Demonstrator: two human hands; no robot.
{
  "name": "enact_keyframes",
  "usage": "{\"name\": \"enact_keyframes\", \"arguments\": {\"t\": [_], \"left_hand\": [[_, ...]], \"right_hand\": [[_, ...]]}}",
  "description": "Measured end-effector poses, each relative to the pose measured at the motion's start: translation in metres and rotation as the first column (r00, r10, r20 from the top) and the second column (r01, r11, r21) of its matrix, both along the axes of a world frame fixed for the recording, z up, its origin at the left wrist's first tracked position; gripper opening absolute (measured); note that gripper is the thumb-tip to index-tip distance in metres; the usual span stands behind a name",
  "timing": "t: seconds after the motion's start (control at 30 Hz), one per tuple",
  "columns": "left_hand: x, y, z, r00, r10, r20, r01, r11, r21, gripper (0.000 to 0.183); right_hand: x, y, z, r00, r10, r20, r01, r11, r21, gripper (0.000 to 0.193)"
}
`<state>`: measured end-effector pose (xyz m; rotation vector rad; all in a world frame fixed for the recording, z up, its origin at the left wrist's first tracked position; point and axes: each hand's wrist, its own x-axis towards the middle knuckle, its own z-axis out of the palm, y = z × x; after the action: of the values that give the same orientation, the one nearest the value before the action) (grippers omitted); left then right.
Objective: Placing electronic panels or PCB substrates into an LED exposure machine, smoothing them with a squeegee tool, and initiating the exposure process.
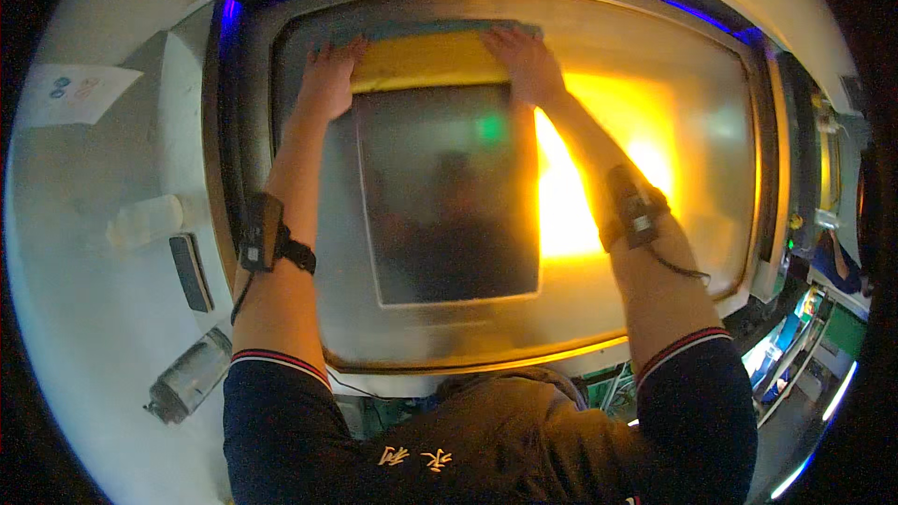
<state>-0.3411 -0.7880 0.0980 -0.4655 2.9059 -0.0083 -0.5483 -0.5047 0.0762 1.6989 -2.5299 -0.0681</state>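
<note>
A dark, glossy rectangular panel (449, 196) with a thin pale border lies on a large framed metal-and-glass work surface (645, 299). Across its far edge runs a yellow strip (426, 61), with a blue-grey strip (449, 30) just beyond. My left hand (329, 82) rests at the left end of the yellow strip, its fingers stretched away from me and slightly apart. At the right end, my right hand (527, 65) lies with fingers extended over the strip's corner. Both palms face down, so whatever is beneath them is hidden.
Bright yellow light (571, 187) glares right of the panel, under my right forearm. On the white ledge at left are a dark phone-like slab (192, 271), a clear bottle (190, 377), a translucent container (145, 222) and a paper sheet (79, 93). A raised frame surrounds the surface.
</note>
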Motion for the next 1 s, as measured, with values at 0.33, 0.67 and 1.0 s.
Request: {"name": "enact_keyframes", "arguments": {"t": [0.33,0.67,1.0], "left_hand": [[0.267,0.265,0.099,0.826,0.027,0.562,-0.223,0.933,0.283,0.08],[0.351,0.386,0.083,0.929,-0.049,0.366,-0.073,0.947,0.312,0.081],[0.176,0.315,0.101,0.904,0.164,0.395,-0.325,0.863,0.386,0.075]], "right_hand": [[0.274,0.286,0.073,0.934,0.139,0.328,-0.259,0.897,0.358,0.059],[0.332,0.388,0.104,0.841,-0.007,0.541,-0.094,0.983,0.158,0.062],[0.17,0.318,0.043,0.858,0.036,0.512,-0.07,0.996,0.047,0.069]]}}
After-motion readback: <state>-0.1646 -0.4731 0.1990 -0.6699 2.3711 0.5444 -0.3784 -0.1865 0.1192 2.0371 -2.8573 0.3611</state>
